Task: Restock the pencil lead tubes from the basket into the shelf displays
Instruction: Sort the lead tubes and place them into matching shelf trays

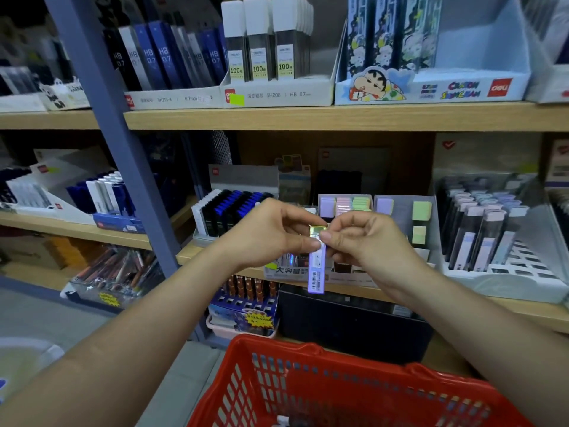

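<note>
- Wooden shelves fill the view, crossed on the left by a slanting blue post.
- A red basket sits at the bottom, in front of the lower shelves and below both hands.
- On the top shelf a pale blue cartoon box stands at the right. Just beside it on the left is a white box of clear tubes labelled 100. Further left is a row of dark blue and white HB 0.7 packs.
- On the middle shelf a grey rack of dark tubes stands at the right. A tray of pastel-capped tubes stands behind the hands, and a box of blue and black tubes is at the left.
- The left hand pinches the lead tube near its top between thumb and forefinger, its grip clamped on it.
- The right hand meets it from the other side, fingertips pinched on the same upper end, so this grip is also clamped on the tube.
- The lead tube hangs nearly upright between the hands, in front of the middle shelf and above the basket, not in any display. Its lilac barcode label faces the camera.
- Its yellow-green cap shows just above the fingertips.
</note>
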`<state>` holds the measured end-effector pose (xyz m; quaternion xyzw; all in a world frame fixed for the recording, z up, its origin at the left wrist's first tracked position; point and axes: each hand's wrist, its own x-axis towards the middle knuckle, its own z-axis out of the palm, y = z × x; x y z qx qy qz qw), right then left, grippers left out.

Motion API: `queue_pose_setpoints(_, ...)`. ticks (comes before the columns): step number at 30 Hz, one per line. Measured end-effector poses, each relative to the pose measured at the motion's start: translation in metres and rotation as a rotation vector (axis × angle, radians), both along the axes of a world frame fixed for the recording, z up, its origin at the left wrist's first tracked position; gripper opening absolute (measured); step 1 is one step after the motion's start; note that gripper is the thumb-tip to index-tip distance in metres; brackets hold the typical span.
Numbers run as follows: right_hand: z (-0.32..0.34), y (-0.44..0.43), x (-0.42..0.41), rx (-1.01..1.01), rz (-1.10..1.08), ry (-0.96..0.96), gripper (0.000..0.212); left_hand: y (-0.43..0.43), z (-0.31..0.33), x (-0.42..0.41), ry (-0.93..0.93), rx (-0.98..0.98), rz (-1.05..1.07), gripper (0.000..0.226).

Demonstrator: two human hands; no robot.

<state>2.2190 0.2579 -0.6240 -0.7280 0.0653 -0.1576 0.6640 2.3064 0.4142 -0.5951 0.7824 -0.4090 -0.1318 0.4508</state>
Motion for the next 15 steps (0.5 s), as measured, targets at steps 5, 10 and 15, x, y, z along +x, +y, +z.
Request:
queue_pose_setpoints(5, 0.003, -0.005, -0.002, 0.052, -0.006, 0.007, 0.012, 0.009, 0.002, 0.021, -0.105, -0.204, 0.307, 0.022)
queue_pose_setpoints(10, -0.001, -0.012, -0.005, 0.040, -0.035, 0.057, 0.013, 0.013, -0.009, 0.028, -0.334, -0.042, 0.424, 0.020)
queue_pose_setpoints(15, -0.004, -0.010, -0.008, -0.008, 0.014, 0.146, 0.013, 0.005, -0.027, 0.036, -0.415, 0.107, 0.367, 0.021)
